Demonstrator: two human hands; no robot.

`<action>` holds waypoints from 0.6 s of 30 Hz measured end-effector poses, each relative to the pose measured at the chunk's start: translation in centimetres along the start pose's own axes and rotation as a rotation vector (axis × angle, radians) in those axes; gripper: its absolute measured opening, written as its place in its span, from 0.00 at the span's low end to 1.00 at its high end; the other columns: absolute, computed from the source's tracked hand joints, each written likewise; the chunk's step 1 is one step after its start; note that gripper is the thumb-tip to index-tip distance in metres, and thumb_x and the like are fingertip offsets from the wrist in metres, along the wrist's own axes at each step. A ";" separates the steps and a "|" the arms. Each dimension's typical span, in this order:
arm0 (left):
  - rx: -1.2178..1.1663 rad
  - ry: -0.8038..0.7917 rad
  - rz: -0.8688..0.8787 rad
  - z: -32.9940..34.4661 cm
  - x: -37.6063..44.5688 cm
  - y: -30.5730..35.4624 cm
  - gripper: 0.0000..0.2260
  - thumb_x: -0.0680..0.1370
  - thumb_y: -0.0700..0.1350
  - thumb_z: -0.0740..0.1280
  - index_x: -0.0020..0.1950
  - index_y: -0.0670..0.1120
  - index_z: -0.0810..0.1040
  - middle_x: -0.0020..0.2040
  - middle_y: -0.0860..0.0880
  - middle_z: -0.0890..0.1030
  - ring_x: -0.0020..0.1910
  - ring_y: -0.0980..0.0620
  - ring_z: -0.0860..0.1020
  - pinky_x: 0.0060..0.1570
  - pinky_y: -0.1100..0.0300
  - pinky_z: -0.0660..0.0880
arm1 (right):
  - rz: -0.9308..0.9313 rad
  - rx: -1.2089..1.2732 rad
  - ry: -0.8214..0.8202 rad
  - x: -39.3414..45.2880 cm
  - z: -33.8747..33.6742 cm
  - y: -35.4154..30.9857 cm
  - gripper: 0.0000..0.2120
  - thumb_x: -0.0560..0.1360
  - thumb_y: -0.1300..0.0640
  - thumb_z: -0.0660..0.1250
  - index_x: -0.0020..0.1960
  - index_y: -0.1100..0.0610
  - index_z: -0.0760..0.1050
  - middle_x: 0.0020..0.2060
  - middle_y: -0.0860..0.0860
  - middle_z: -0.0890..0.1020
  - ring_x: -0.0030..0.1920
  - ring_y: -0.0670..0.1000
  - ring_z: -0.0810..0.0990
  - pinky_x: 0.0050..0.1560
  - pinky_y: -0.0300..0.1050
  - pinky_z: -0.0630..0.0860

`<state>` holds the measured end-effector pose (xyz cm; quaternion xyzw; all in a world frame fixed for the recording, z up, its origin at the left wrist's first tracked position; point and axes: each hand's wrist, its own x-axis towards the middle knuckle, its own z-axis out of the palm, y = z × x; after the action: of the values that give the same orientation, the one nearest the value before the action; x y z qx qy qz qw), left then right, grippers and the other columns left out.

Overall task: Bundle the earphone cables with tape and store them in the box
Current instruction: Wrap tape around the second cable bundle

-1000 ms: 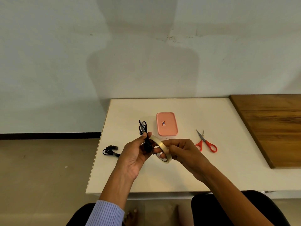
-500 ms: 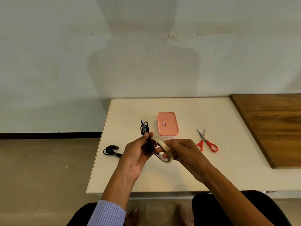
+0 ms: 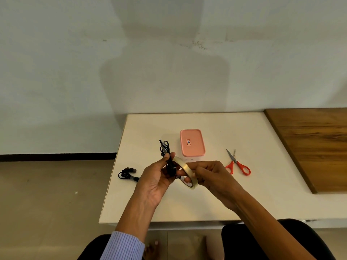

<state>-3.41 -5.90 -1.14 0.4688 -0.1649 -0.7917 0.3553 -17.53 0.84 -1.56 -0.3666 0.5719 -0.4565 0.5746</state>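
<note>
Both up over white table (image 3: 206,203), near centre. Left hand (image 3: 155,177) curled round coiled black earphone cable (image 3: 165,151), thumb pressing it, loops sticking out toward 12 o'clock. Right hand (image 3: 212,177) pinching tape roll (image 3: 185,171), roll touching cable bundle at 9 o'clock of that hand. Second earphone bundle (image 3: 127,174) lying at table's left edge, 9 o'clock of hands. Pink box (image 3: 191,142), lid on, at 12 o'clock. Red-handled scissors (image 3: 237,164) at 3 o'clock, apart from box.
</note>
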 end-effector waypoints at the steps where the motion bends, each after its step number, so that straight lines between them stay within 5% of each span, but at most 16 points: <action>1: -0.002 -0.001 0.001 0.0 0.1 0.0 0.08 0.78 0.39 0.62 0.43 0.38 0.79 0.40 0.41 0.78 0.33 0.47 0.75 0.30 0.57 0.79 | -0.002 0.005 0.005 0.0 0.1 0.0 0.14 0.78 0.66 0.58 0.51 0.61 0.82 0.44 0.54 0.86 0.41 0.49 0.83 0.45 0.38 0.79; 18: 0.016 -0.007 0.004 -0.1 0.3 0.1 0.10 0.79 0.39 0.62 0.41 0.39 0.79 0.41 0.40 0.79 0.36 0.45 0.75 0.42 0.52 0.73 | -0.042 -0.007 -0.023 -0.2 0.0 -0.2 0.16 0.76 0.71 0.57 0.52 0.60 0.82 0.45 0.53 0.86 0.42 0.49 0.84 0.45 0.36 0.78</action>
<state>-3.42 -6.18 -1.30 0.4686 -0.1737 -0.7911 0.3526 -17.51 0.98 -1.33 -0.3859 0.5590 -0.4621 0.5702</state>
